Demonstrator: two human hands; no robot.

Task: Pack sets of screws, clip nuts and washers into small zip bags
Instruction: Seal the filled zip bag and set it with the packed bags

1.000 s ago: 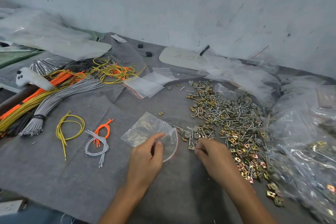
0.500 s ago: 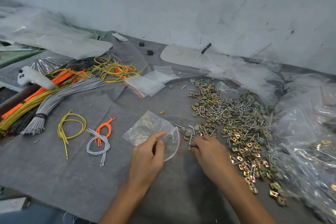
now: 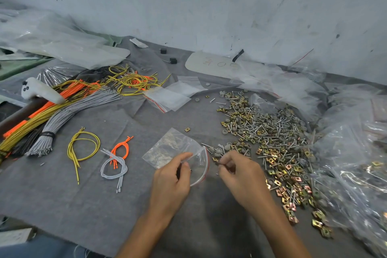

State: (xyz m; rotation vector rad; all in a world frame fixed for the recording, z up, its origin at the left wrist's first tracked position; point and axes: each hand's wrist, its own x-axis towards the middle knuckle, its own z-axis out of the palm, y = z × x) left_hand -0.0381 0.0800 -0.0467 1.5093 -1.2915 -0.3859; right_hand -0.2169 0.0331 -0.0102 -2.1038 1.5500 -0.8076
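The left hand (image 3: 171,182) pinches the gaping, red-striped mouth of a crinkly clear plastic zip bag (image 3: 169,148) lying on grey felt (image 3: 62,195). The right hand (image 3: 240,176) has its fingers curled, pinching a tiny metal piece (image 3: 220,163) beside the glinting heap of screws, brassy clip nuts and round washers (image 3: 272,136).

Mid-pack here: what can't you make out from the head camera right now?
All in the head view.
Right hand: whether it pinches a part; its curled fingers cover the spot.
Zip bag: contents, behind glare and crinkles; the left hand pinches its mouth.
Big bags at right: cut by the frame edge.
White sheet: its writing is too small.
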